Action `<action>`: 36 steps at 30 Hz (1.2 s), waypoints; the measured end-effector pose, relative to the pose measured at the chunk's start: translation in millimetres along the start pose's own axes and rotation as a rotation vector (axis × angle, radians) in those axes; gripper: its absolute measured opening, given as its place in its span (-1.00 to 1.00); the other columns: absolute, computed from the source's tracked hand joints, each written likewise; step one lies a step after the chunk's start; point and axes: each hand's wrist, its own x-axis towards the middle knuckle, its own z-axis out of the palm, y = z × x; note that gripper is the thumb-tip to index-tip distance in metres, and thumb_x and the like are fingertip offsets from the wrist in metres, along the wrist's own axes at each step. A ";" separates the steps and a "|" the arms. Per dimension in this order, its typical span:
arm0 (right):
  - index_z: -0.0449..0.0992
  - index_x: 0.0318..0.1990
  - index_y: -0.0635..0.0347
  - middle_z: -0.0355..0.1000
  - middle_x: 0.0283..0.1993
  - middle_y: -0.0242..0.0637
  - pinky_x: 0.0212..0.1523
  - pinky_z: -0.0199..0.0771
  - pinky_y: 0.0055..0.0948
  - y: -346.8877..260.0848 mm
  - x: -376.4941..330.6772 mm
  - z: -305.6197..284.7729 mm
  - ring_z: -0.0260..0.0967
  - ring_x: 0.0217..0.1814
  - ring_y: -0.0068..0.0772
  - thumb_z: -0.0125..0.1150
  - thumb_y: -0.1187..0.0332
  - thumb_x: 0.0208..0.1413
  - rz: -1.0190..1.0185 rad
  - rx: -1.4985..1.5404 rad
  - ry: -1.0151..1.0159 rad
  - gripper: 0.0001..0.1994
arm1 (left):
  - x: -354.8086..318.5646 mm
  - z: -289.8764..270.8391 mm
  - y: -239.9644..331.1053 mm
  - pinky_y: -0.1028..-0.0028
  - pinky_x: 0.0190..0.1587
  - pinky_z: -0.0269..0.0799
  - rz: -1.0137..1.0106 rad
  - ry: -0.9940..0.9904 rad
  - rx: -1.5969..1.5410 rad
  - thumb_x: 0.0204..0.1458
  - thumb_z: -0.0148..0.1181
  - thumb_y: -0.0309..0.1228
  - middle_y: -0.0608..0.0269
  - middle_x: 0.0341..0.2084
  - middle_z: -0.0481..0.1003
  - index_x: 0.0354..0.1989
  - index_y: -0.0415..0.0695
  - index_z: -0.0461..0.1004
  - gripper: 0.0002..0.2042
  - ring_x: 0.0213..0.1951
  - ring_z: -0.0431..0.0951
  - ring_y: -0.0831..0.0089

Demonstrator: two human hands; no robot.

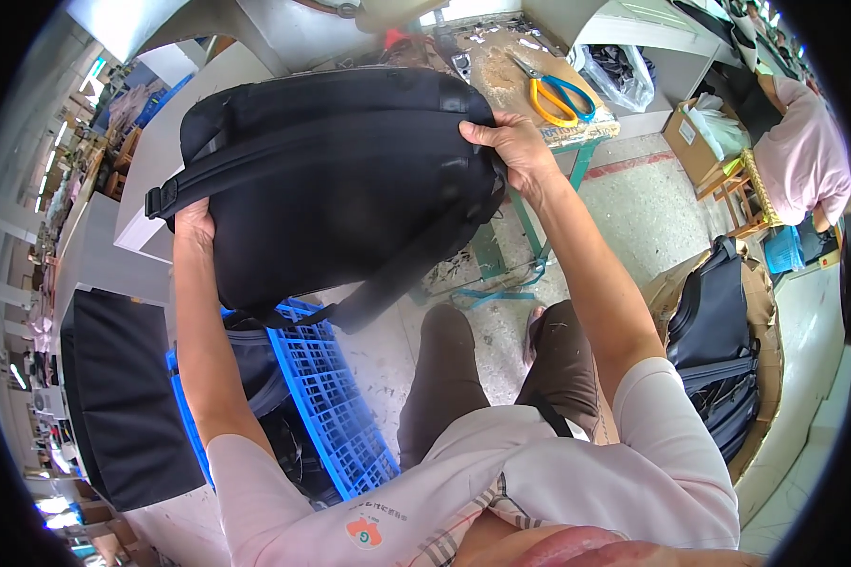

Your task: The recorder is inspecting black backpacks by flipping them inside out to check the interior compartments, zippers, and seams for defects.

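Black backpack (335,184) held up between both hands over blue crate (335,397), long axis left-right, left hand (194,222) clasping strap end, right hand (510,142) gripping opposite end near scissors (558,94).

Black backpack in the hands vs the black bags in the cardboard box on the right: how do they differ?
The backpack is held up in the air, gripped by the left hand and the right hand; the boxed bags lie untouched in the cardboard box on the floor. The backpack is single and shows a whole face with straps; the boxed bags are stacked and partly hidden. Both are black fabric with straps.
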 end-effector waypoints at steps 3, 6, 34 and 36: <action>0.41 -0.34 0.45 0.42 -0.41 -0.16 -0.43 0.47 -0.50 -0.4 -9.3 -7.9 0.39 -0.45 -0.42 0.16 0.61 -0.19 0.009 0.027 0.010 -0.81 | -3.7 7.4 1.6 0.43 -0.10 0.32 0.018 -0.046 0.025 -0.23 0.22 -0.45 0.15 -0.32 0.46 -0.30 -0.21 0.44 -0.75 -0.24 0.44 0.38; 0.41 -0.32 0.45 0.42 -0.40 -0.18 -0.41 0.45 -0.52 -1.3 -22.8 -19.8 0.39 -0.44 -0.45 0.15 0.59 -0.16 -0.004 -0.031 0.008 -0.82 | -24.9 24.5 0.2 0.46 -0.10 0.32 -0.020 -0.001 0.137 -0.16 0.16 -0.40 0.12 -0.26 0.43 -0.27 -0.23 0.42 -0.74 -0.24 0.44 0.37; 0.35 -0.24 0.48 0.41 -0.36 -0.28 -0.28 0.32 -0.55 33.9 -43.9 -12.2 0.30 -0.35 -0.56 0.22 0.48 -0.22 -0.320 -0.526 -0.137 -0.66 | -90.9 68.6 -56.5 0.43 -0.13 0.34 -0.209 -0.069 -0.292 -0.15 0.17 -0.40 0.24 -0.26 0.43 -0.17 -0.18 0.36 -0.68 -0.23 0.43 0.40; 0.41 -0.33 0.47 0.42 -0.42 -0.29 -0.30 0.34 -0.54 29.0 -36.8 -8.4 0.31 -0.38 -0.56 0.20 0.52 -0.22 -0.227 -0.413 -0.085 -0.75 | -80.7 77.2 -49.8 0.42 -0.17 0.38 -0.221 -0.058 -0.265 -0.14 0.17 -0.36 0.22 -0.28 0.45 -0.20 -0.20 0.38 -0.69 -0.27 0.46 0.40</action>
